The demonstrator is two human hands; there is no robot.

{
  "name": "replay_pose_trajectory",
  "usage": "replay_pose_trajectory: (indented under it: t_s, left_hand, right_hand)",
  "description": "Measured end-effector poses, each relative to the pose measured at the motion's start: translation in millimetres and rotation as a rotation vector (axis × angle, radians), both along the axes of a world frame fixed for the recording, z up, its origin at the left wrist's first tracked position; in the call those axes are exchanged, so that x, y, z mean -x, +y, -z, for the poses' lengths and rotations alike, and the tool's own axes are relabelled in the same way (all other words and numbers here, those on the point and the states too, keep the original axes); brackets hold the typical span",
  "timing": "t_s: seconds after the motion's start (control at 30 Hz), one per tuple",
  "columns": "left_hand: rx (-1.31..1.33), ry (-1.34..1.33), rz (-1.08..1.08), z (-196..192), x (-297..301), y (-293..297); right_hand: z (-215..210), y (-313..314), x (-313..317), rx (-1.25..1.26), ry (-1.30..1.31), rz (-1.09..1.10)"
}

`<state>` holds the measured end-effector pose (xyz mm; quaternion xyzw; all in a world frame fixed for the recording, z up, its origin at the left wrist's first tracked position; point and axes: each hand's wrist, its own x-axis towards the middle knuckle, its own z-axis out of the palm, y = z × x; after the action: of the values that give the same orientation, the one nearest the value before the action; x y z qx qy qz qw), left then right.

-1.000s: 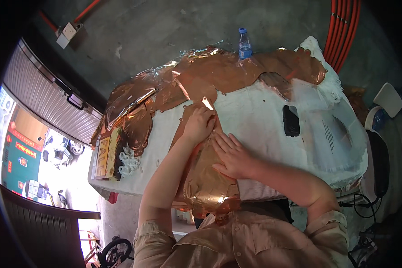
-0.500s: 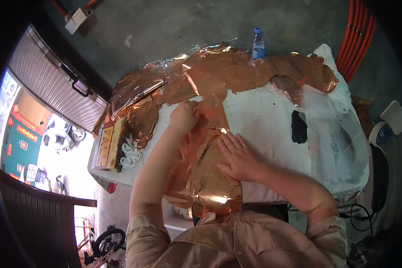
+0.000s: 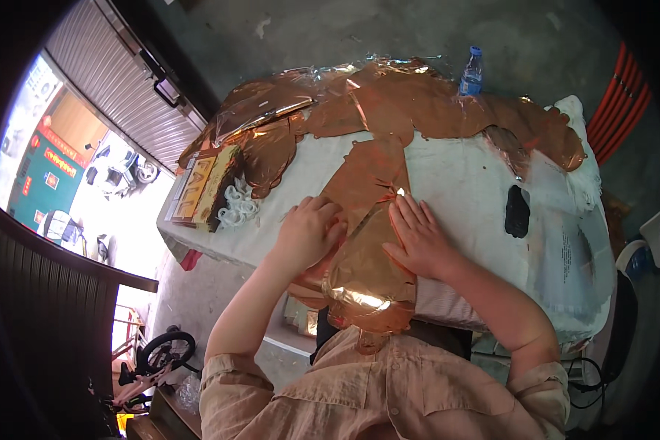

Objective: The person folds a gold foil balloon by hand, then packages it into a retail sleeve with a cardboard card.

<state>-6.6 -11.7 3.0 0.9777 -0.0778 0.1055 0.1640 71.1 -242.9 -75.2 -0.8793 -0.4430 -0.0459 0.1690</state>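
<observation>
A flat copper-coloured foil balloon (image 3: 364, 172) lies lengthwise before me, its near end hanging over the table's front edge. My left hand (image 3: 312, 233) is closed with curled fingers at the balloon's left edge, and foil shows under the thumb side. On the right side, my right hand (image 3: 420, 240) rests open and palm down, fingertips on the foil beside a small creased, shiny spot. A slanting fold runs across the foil between the two hands. What lies under the left palm is hidden.
More flat copper foil balloons (image 3: 447, 114) cover the table's far side, beside a small water bottle (image 3: 471, 73). White curled ties (image 3: 236, 206) and a yellow-brown stack of packets (image 3: 209, 187) sit left. A black object (image 3: 517, 211) and clear plastic sleeves (image 3: 565, 227) lie right on the white tabletop cover (image 3: 462, 172).
My left hand has come nearer to me along the foil's left edge. My right hand stays flat at the same creased spot. The whole view has shifted.
</observation>
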Motion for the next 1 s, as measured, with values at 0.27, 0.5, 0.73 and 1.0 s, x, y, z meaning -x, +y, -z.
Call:
replay_pose_trajectory:
  t_s: [0.27, 0.5, 0.73, 1.0]
  left_hand:
    - [0.147, -0.073, 0.38, 32, -73, -35]
    - [-0.018, 0.028, 0.328, 51, -121, -35]
    - [-0.094, -0.053, 0.315, 54, -130, -36]
    - [-0.104, -0.129, 0.255, 68, -126, -38]
  right_hand:
    - [-6, 2, 3, 0.055, 0.059, 0.021]
    - [0, 1, 1, 0.034, 0.009, 0.014]
    - [2, 0, 0, 0.026, -0.035, 0.01]
    - [-11, -2, -2, -0.021, 0.104, -0.02]
